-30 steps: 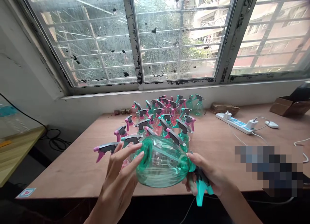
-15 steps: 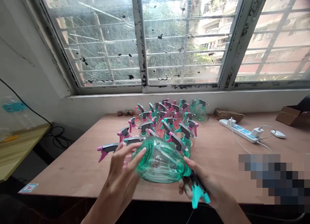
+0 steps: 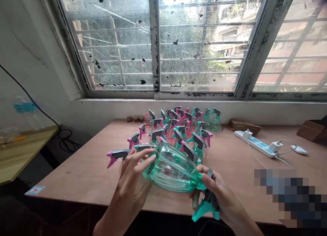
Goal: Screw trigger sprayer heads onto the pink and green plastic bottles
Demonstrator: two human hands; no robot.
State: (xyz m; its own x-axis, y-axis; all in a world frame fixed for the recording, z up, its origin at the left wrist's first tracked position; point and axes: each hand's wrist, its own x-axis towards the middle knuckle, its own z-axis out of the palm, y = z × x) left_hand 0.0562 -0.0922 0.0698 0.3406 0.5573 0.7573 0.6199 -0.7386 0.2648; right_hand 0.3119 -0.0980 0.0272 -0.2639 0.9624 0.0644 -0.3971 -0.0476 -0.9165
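A clear green spray bottle lies sideways in the air above the table's front part, its base toward the left. Its teal and dark grey trigger head points down to the right. My left hand has its fingers against the bottle's base end. My right hand is closed round the neck and trigger head. Just behind stand many spray bottles, some green, some pink; a pink and grey sprayer head sticks out left of my left hand.
A white power strip with plugs and cables lies at the right, near a white mouse-shaped object. Behind are a brown packet and a cardboard box. A side table stands left. The wooden table's front edge is close.
The bottle has turned in my hands, and its trigger has swung to the left underneath. My right hand has shifted its grip at the neck. The view has moved slightly left.
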